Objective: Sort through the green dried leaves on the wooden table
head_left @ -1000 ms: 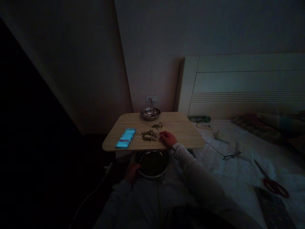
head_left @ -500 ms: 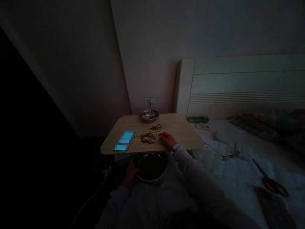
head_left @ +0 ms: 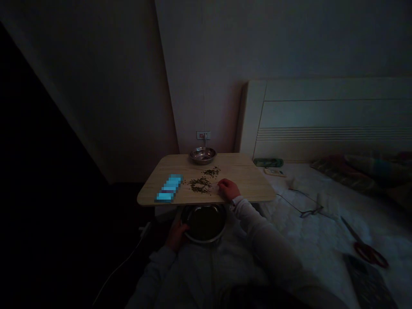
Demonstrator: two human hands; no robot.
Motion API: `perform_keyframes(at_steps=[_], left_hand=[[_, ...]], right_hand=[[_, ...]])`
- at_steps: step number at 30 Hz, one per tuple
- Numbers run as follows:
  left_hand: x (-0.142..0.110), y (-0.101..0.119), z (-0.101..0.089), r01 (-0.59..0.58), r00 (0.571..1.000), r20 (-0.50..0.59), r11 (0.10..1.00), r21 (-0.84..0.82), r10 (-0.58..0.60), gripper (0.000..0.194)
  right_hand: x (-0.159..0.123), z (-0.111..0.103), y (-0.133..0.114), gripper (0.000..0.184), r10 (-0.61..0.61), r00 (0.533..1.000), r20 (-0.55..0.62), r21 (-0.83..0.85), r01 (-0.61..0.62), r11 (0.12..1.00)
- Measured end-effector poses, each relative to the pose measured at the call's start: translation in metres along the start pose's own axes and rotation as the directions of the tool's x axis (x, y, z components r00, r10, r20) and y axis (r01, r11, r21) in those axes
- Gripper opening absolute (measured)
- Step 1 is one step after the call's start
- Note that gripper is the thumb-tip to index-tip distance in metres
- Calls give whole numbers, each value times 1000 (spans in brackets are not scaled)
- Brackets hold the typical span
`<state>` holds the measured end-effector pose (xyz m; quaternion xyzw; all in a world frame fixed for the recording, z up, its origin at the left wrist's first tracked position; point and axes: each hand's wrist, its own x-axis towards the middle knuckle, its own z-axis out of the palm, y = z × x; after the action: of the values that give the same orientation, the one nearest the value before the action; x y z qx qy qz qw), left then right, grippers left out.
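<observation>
My right hand (head_left: pixel 228 189) rests on the pale wooden over-bed table (head_left: pixel 240 171), its fingertips beside a scattered heap of small dark green bits (head_left: pixel 199 185). A smaller scatter (head_left: pixel 211 172) lies just beyond. Nothing held in that hand shows in the dim light. Below the table's near edge, my left hand (head_left: pixel 176 234) grips the rim of a large steel bowl (head_left: pixel 204 241) whose inside is dark. A small steel bowl (head_left: pixel 202 155) stands at the table's far edge. A blurred blue oblong (head_left: pixel 169 188) lies at the left.
The table stands beside a bed with a white headboard (head_left: pixel 322 116). On the bedding are red-handled scissors (head_left: pixel 367 253), glasses (head_left: pixel 310 211), a remote control (head_left: pixel 274 171), a green case (head_left: pixel 268 162) and a dark flat book (head_left: pixel 367 281). A wall socket (head_left: pixel 203 135) sits above the table.
My head view has shifted slightly. My right hand has moved very little beside the heap, and my left hand stays on the bowl's rim.
</observation>
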<state>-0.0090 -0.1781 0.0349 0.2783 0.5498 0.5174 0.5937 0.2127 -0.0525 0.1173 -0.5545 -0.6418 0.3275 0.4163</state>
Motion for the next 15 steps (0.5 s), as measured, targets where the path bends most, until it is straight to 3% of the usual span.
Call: perform_keyframes(at_steps=[15], left_hand=[[-7,7,3,31,998,-46,999,13,-30,28]], right_hand=[[-4,0,-5,10,27,990,136,58,-36,998]])
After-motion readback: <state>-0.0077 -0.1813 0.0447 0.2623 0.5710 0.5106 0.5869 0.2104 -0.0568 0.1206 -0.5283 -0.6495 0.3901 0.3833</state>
